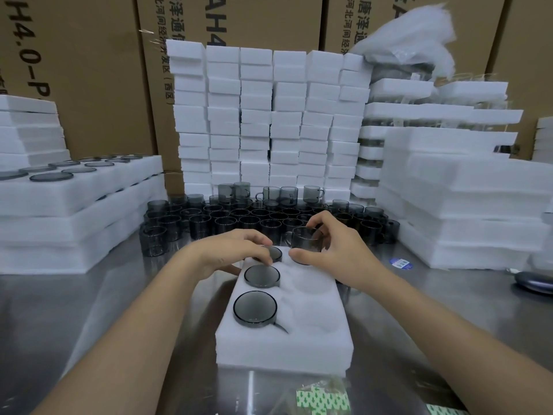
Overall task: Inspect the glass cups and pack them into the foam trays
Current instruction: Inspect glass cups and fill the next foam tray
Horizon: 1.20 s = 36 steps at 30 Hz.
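Note:
A white foam tray (314, 333) lies on the steel table in front of me. Its left column holds three smoky grey glass cups: the near one (255, 307), the middle one (262, 275) and the far one (275, 253). My left hand (236, 250) rests with curled fingertips on the far cup's rim. My right hand (332, 250) grips another grey cup (306, 244), held upright and partly down in the tray's far right hole. The two nearer right holes (309, 284) stand empty.
Several loose grey cups (239, 217) crowd the table behind the tray. Stacks of foam trays (263, 121) rise at the back, left (59, 205) and right (466, 199), with cardboard boxes behind. A dark object (532, 281) lies at the right, green-patterned packets (323, 399) near me.

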{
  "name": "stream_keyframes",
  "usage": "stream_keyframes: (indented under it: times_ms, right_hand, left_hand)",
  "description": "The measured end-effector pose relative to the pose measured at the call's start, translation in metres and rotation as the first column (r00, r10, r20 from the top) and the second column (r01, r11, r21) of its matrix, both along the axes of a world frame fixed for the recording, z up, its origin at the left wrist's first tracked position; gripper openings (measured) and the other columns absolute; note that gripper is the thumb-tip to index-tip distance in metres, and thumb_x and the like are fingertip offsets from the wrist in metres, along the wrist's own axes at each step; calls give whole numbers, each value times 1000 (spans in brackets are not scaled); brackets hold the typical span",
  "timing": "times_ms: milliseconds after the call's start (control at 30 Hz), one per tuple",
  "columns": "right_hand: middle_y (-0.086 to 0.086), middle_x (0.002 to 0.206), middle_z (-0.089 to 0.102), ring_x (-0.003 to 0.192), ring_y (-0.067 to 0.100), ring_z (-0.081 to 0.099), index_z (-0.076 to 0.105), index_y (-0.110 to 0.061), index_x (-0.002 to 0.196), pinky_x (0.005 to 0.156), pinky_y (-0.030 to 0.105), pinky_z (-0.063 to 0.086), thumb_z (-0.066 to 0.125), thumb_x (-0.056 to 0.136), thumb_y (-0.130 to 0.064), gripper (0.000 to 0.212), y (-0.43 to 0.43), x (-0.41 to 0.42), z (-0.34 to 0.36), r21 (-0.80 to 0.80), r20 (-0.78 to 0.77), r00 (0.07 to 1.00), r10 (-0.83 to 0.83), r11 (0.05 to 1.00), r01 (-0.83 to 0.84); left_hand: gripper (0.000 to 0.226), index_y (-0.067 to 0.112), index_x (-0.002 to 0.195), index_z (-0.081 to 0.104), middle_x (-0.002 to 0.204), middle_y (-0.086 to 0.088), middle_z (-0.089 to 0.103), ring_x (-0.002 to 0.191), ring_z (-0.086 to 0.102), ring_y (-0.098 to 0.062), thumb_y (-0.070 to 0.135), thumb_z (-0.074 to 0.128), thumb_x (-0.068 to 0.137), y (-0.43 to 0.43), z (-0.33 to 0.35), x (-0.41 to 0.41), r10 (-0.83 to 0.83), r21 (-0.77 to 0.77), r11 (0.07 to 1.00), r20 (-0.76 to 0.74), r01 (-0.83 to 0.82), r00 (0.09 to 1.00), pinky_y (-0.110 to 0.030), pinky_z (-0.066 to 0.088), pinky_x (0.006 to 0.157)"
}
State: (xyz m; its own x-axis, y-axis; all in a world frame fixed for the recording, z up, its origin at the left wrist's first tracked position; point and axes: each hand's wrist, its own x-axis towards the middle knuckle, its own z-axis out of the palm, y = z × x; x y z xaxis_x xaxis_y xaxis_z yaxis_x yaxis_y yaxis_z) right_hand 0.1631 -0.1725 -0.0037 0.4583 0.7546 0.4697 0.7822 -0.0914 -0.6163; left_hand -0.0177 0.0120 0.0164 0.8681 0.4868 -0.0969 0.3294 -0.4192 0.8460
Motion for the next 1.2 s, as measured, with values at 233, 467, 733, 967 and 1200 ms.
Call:
stream_keyframes:
  times_ms: [233, 467, 733, 967, 1200]
  right_hand:
    - [-15, 93, 65, 80, 5, 61, 52, -46, 106, 76, 38, 57, 74, 67, -83, 58, -5, 5, 5, -120, 166, 986, -27, 992, 48]
    - [-17, 95, 63, 86, 3, 59, 59, -46, 114, 76, 32, 51, 60, 78, -85, 53, -7, 4, 6, -140, 223, 975, 13, 990, 19]
    - [-20, 104, 68, 87, -3, 61, 59, -54, 123, 84, 32, 55, 66, 78, -81, 53, -10, 7, 13, -221, 158, 985, 76, 974, -40]
    - [-20, 108, 62, 100, -3, 58, 66, -46, 129, 90, 33, 51, 51, 79, -88, 68, -10, 6, 12, -228, 233, 972, 26, 973, 28]
    - [-19, 109, 64, 100, -2, 59, 76, -40, 114, 89, 26, 48, 76, 83, -71, 43, -9, 8, 13, -277, 87, 991, 106, 958, -78]
  left_hand:
    - [52, 35, 118, 73, 131, 7, 68, 124, 63, -13, 39, 83, 67, 2, -2, 0, -2, -5, 1000, 4, 2, 1000, -34, 57, 93]
    - [54, 34, 118, 73, 132, 8, 68, 124, 63, -12, 40, 83, 66, 1, -1, 0, 3, -10, 1000, 17, -3, 1000, -31, 55, 89]
    - [36, 38, 118, 73, 131, 14, 64, 122, 60, -7, 30, 84, 85, 0, 0, -1, 15, -17, 1000, 10, -15, 1000, -30, 53, 79]
    - [38, 43, 116, 74, 128, 19, 59, 121, 55, -2, 33, 85, 81, 1, 2, -4, -9, -32, 999, -21, 8, 1000, -31, 52, 80]
    - [35, 43, 118, 73, 130, 17, 59, 122, 54, -4, 31, 82, 87, -2, 4, -4, -5, -8, 1000, -23, 5, 1000, -34, 52, 83]
